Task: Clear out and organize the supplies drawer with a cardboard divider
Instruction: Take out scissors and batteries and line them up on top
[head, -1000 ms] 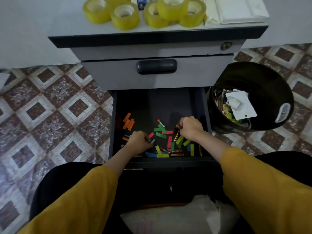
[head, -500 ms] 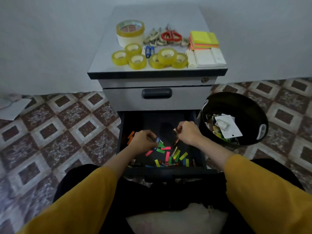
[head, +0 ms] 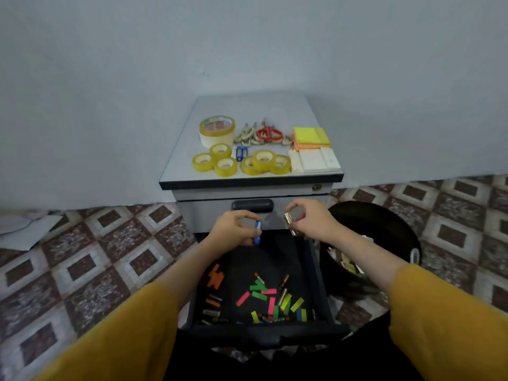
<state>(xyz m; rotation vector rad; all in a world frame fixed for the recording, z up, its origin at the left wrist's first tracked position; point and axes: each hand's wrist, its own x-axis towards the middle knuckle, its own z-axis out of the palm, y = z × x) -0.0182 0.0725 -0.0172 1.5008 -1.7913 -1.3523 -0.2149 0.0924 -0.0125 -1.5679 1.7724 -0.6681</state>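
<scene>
The open dark drawer [head: 316,270] of a grey cabinet holds several coloured paper strips [head: 270,301] and loose batteries [head: 213,302]. My left hand [head: 231,229] is raised in front of the closed upper drawer and grips a blue battery [head: 257,232]. To its right, my right hand [head: 308,220] holds gold-coloured batteries [head: 288,221] at the same height. Both hands are above the drawer's back end.
On the cabinet top [head: 255,108] lie yellow tape rolls [head: 225,162], a large tape roll [head: 217,130], scissors [head: 268,133], two blue batteries [head: 241,153], sticky notes [head: 310,137] and white pads [head: 316,160]. A black bin [head: 384,229] with rubbish stands right of the drawer. Paper [head: 24,229] lies on the tiled floor at left.
Both hands have lifted out of the drawer with batteries in them and now sit in front of the upper drawer. The camera has tilted up, showing the cabinet top.
</scene>
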